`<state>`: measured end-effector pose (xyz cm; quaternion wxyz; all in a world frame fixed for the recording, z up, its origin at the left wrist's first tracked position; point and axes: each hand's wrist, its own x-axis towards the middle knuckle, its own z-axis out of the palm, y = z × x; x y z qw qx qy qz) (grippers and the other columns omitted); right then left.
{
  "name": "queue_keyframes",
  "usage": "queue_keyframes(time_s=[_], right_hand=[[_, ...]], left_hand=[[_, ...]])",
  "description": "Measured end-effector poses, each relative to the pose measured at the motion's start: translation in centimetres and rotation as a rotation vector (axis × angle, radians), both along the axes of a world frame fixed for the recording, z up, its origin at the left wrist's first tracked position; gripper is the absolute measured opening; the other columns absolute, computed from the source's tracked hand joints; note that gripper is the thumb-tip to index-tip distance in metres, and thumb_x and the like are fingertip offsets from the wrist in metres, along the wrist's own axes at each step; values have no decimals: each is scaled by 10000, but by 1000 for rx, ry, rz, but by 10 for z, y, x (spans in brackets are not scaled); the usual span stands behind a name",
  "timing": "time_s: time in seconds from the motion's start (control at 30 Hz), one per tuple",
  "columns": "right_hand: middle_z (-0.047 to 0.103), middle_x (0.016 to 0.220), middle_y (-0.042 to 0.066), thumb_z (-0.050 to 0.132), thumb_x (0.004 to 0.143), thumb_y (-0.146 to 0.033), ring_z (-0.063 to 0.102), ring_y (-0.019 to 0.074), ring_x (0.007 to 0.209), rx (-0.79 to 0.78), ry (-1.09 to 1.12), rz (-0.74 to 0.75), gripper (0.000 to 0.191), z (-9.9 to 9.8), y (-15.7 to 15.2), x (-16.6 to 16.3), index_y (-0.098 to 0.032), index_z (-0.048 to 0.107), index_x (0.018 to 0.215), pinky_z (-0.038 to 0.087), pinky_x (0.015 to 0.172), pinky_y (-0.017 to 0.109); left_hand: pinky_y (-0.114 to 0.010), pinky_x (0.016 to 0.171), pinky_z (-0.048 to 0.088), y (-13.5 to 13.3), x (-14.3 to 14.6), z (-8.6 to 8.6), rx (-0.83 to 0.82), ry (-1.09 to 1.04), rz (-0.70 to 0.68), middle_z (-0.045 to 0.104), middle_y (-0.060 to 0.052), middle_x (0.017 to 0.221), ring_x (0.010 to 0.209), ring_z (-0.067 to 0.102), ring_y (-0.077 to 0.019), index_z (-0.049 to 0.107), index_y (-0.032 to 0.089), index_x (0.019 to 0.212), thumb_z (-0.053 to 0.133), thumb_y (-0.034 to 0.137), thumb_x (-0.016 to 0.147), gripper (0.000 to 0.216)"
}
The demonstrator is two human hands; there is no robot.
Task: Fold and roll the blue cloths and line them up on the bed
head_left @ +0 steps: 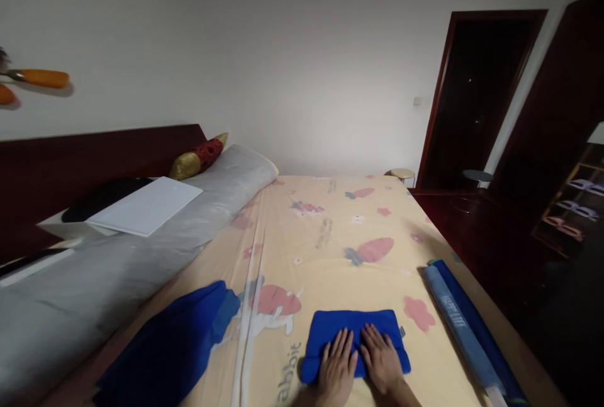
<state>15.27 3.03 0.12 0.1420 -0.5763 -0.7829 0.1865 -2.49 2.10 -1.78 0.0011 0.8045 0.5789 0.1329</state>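
A blue cloth, folded into a flat rectangle, lies on the bed near its front edge. My left hand rests flat on the left half of the cloth, fingers stretched out. Beside it, my right hand lies palm down on the right half, its fingers straight as well. A small dark tag pokes out at the cloth's right side. To the left, a second blue cloth sits loosely crumpled on the bedsheet.
The patterned yellow bedsheet covers the bed. Along its right edge lie a rolled blue-grey bundle and a dark blue one. A long grey pillow bears a white box lid. Two stools and a shoe rack stand beyond.
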Motion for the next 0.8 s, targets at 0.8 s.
queue_keyframes(time_s=[0.8], right_hand=[[674, 1214, 38, 476, 797, -262, 622, 244, 1093, 464, -112, -209, 420, -84, -48, 42, -295, 578, 1203, 402, 896, 389]], left_hand=[[-236, 896, 465, -32, -76, -21, 558, 206, -65, 719, 96, 1156, 1033, 636, -78, 552, 279, 1244, 474, 155, 761, 505]])
